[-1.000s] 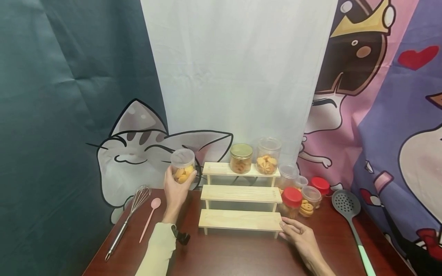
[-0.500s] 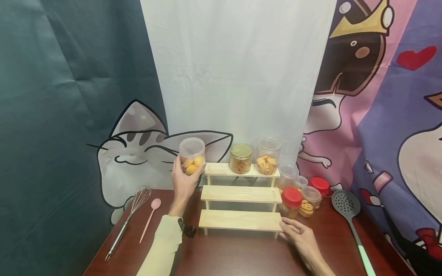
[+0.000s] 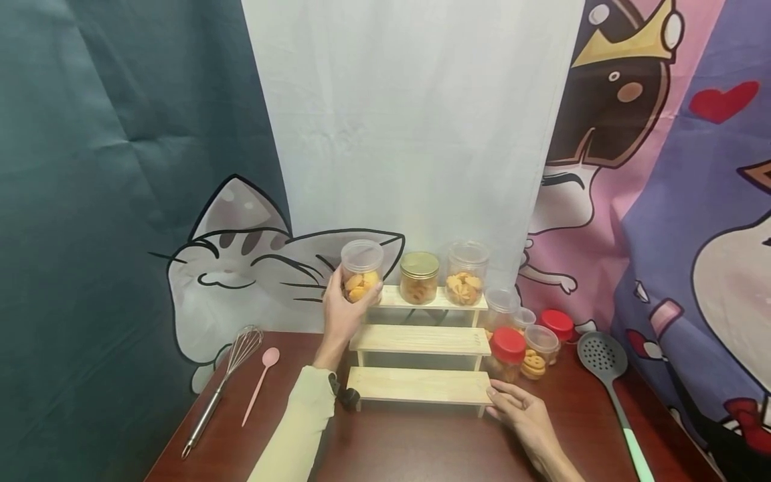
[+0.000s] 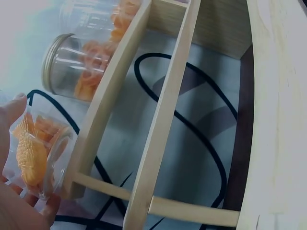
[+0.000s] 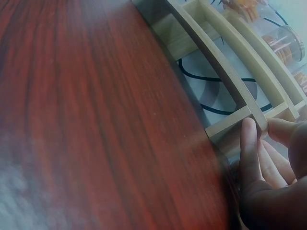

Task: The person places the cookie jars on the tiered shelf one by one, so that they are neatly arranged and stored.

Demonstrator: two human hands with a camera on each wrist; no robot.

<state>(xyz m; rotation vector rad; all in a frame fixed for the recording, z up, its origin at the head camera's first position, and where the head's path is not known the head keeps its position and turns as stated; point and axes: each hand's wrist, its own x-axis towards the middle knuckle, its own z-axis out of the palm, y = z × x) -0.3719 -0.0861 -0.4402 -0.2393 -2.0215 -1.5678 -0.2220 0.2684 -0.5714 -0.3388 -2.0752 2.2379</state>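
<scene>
My left hand (image 3: 343,316) grips a clear jar (image 3: 362,258) with yellow cookies in its lower part. In the head view this jar overlaps the left end of the top step of a three-tier wooden display rack (image 3: 418,386). The left wrist view shows its fish-shaped cookie (image 4: 32,160) through the plastic, right by the rack's end. A gold-lidded jar (image 3: 419,278) and a taller clear-lidded jar (image 3: 468,273) stand on the same top step. Down at the lowest step, my right hand (image 3: 523,416) pinches the right end, thumb and fingers at the corner (image 5: 256,125).
Right of the rack cluster several jars, including a red-lidded jar (image 3: 507,353) and a small jar of round cookies (image 3: 540,348). A slotted turner (image 3: 604,355) lies farther right. A whisk (image 3: 223,385) and a pink spoon (image 3: 263,381) lie at the left. Printed cloth (image 3: 415,134) hangs behind.
My left hand has carried the cookie jar up and to the right, from beside the rack to the left end of its top step. My right hand has stayed at the lowest step.
</scene>
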